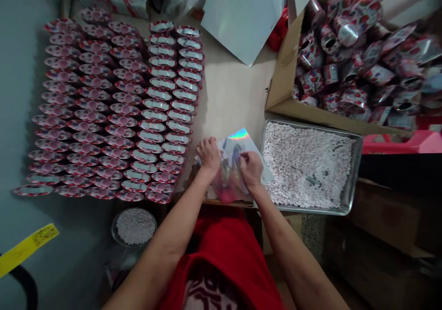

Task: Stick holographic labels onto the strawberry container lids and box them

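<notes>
A clear plastic bag (228, 183) with pink and yellowish contents lies at the table's front edge, in front of me. At its upper left is my left hand (209, 155), fingers bent and closed at the bag's edge. My right hand (252, 169) is over the bag's right side, thumb and fingers pinched together; what is in the pinch is too small to make out. Beneath and behind the bag lies a shiny sheet with a rainbow sheen (241, 136). Just right of my right hand stands a metal tray (355, 172) of small white pellets.
Rows of red-and-white printed pouches (117, 112) stand upright on the left. A cardboard box (281, 86) full of similar printed packs is at the back right. A large silvery sheet (245, 15) lies at the back. A bowl of white pellets (136, 227) sits lower left.
</notes>
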Available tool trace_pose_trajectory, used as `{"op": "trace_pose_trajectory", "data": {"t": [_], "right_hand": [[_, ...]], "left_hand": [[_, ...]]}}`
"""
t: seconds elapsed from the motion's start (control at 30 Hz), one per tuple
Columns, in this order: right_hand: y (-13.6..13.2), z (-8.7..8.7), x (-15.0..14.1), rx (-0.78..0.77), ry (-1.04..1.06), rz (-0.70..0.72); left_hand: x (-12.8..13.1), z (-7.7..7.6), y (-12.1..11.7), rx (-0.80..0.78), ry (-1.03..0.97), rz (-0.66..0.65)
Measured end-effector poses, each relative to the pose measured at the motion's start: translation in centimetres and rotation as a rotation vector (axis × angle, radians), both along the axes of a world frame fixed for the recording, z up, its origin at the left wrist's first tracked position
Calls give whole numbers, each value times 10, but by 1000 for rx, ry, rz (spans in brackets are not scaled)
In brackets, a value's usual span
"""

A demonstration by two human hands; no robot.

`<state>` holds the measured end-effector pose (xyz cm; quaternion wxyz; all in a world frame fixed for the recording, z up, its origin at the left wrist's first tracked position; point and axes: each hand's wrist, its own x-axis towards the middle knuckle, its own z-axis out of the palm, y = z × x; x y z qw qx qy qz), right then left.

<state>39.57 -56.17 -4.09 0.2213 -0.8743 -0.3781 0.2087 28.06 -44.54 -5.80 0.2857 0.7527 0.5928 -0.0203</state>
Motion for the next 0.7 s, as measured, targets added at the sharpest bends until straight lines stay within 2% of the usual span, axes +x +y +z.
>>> {"op": "trace_pose_trajectory", "data": {"t": [0.1,0.2,0.27,0.4,0.53,0.6,0.7], "right_hand": [[13,-11,14,65,-95,270],[35,-18,14,78,-120,536],[46,-23,12,59,-128,646],[51,-32,11,29,-136,734],[32,-31,12,61,-155,788],[20,-27,12,80,-181,779],[6,-14,11,96,-240,720]], "left_hand": [[-5,-11,6,-38,-45,-18],[-11,-11,12,-79,-157,40],[-13,-10,15,-134,-219,83],[-13,-14,20,-257,-297,186],[-15,-20,28,-410,-323,265],[-17,-19,29,-431,-292,240],[-19,-13,26,-378,-200,153]]}}
